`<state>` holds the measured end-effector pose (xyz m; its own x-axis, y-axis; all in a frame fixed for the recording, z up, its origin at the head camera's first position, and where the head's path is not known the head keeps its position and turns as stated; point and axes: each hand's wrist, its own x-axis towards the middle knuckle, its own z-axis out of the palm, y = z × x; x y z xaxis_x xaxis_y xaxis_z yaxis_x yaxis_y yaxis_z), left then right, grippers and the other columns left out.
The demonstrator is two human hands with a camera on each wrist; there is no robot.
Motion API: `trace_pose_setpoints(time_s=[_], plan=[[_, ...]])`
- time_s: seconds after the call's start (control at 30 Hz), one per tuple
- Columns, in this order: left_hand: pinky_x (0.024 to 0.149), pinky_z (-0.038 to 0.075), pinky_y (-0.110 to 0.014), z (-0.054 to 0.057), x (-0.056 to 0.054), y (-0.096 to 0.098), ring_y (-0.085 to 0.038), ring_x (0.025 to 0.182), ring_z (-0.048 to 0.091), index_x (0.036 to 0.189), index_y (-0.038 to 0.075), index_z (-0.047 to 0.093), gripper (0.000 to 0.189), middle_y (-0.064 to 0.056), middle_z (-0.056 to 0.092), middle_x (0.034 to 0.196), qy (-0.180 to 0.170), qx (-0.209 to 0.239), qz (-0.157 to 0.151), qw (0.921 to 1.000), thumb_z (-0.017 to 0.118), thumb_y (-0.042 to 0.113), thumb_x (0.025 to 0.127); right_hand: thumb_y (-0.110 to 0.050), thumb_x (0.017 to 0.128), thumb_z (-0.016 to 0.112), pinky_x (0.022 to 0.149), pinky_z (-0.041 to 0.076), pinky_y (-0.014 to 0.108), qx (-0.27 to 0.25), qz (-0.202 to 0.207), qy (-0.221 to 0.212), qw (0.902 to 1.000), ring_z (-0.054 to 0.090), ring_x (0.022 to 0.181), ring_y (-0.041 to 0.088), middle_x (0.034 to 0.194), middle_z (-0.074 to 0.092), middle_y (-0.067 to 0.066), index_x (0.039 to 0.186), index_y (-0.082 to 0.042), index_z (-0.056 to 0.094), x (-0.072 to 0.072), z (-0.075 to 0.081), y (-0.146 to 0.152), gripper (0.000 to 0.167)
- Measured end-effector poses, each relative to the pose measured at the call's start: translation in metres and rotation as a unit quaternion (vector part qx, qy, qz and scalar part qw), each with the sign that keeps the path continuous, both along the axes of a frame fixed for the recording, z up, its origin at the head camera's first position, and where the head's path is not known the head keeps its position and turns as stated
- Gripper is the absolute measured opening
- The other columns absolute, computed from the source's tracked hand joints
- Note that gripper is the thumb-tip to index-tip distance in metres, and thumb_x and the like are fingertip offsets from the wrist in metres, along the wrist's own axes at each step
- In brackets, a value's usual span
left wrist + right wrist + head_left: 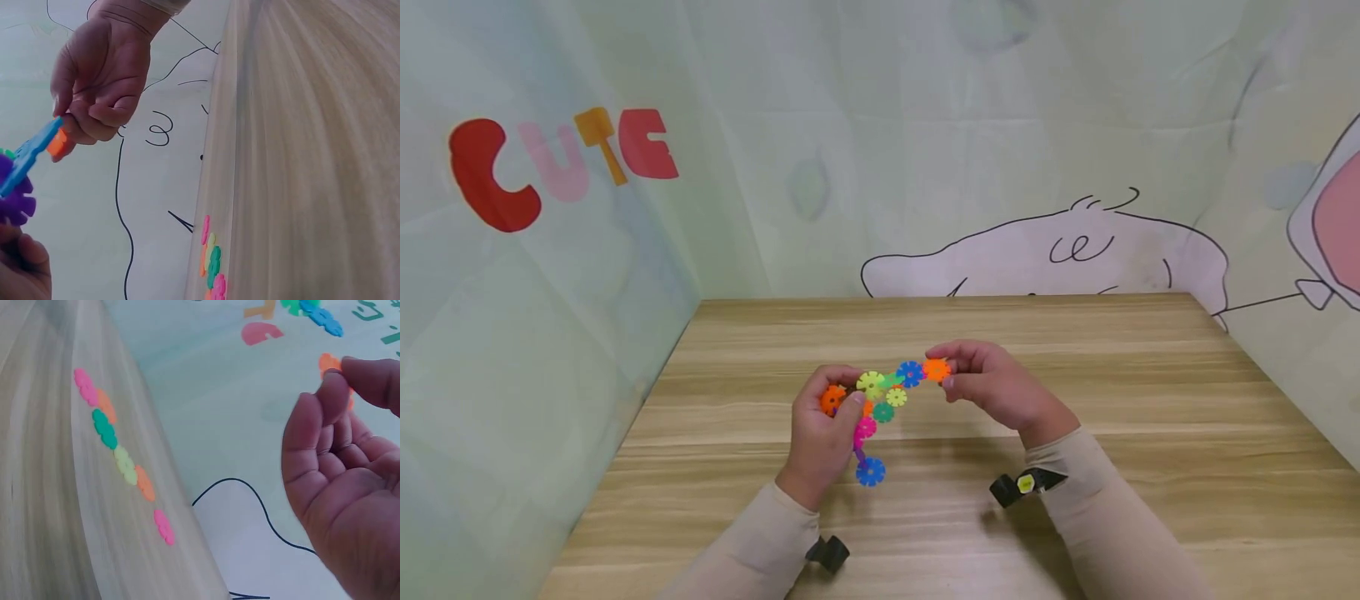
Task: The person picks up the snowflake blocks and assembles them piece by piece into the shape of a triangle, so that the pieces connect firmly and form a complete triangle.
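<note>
My left hand (826, 429) grips a linked run of notched, flower-shaped plastic discs above the table. Its parts include an orange disc (832, 400), a yellow disc (870, 384), a light green one and a blue disc (910, 373) at the right end. A purple disc and another blue disc (870, 472) show below the left thumb. Between thumb and fingers, my right hand (1000, 387) pinches a separate orange disc (936, 370). In the right wrist view a gap shows between that orange disc (329, 364) and the blue end disc (322, 317).
Loose discs lie in a slanting row on the wooden table (737, 333), among them a pink disc (164, 527), a green disc (104, 429) and a yellow disc (125, 465). Printed cloth walls (850, 150) stand behind and beside the table.
</note>
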<state>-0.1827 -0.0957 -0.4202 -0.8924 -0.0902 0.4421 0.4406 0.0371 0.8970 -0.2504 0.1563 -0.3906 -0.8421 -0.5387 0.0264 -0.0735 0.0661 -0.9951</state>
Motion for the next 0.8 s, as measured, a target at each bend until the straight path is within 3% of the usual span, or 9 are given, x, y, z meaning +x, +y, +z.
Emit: trace_pose_setpoints(time_s=[0.2, 0.4, 0.63, 0.8], plan=[[0.077, 0.061, -0.024, -0.0001, 0.0005, 0.0000, -0.035, 0.092, 0.064, 0.116, 0.000, 0.066, 0.024, -0.008, 0.062, 0.108, -0.002, 0.001, -0.005, 1.0000, 0.056, -0.009, 0.096, 0.004, 0.101, 0.054, 0.085, 0.058, 0.028, -0.059, 0.014, -0.010, 0.9981, 0.061, 0.085, 0.016, 0.099, 0.068, 0.001, 0.136, 0.004, 0.060, 0.0034, 0.0045, -0.0004, 0.036], [0.080, 0.061, -0.024, 0.0004, 0.0009, -0.0002, -0.024, 0.094, 0.065, 0.118, 0.002, 0.067, 0.026, -0.008, 0.062, 0.110, -0.002, -0.004, -0.009, 1.0000, 0.056, -0.008, 0.097, 0.005, 0.101, 0.053, 0.083, 0.057, 0.027, -0.078, 0.041, -0.014, 0.9960, 0.062, 0.084, 0.014, 0.104, 0.071, -0.002, 0.138, 0.014, 0.054, 0.0053, 0.0058, -0.0015, 0.038], [0.079, 0.061, -0.025, 0.0003, 0.0012, -0.0014, -0.024, 0.094, 0.065, 0.117, 0.003, 0.067, 0.026, -0.008, 0.064, 0.111, 0.001, -0.010, -0.012, 0.9999, 0.056, -0.007, 0.096, 0.004, 0.101, 0.049, 0.083, 0.058, 0.025, -0.118, 0.071, -0.039, 0.9897, 0.063, 0.084, 0.014, 0.109, 0.069, 0.000, 0.127, -0.014, 0.072, 0.0051, 0.0051, 0.0012, 0.039], [0.081, 0.062, -0.025, -0.0002, 0.0010, -0.0022, -0.022, 0.094, 0.066, 0.116, 0.001, 0.067, 0.026, -0.009, 0.064, 0.111, 0.010, -0.011, -0.016, 0.9998, 0.055, -0.009, 0.095, 0.004, 0.102, 0.047, 0.083, 0.059, 0.024, -0.137, 0.083, -0.056, 0.9855, 0.063, 0.084, 0.013, 0.115, 0.069, 0.000, 0.126, -0.015, 0.074, 0.0059, 0.0061, 0.0008, 0.040]])
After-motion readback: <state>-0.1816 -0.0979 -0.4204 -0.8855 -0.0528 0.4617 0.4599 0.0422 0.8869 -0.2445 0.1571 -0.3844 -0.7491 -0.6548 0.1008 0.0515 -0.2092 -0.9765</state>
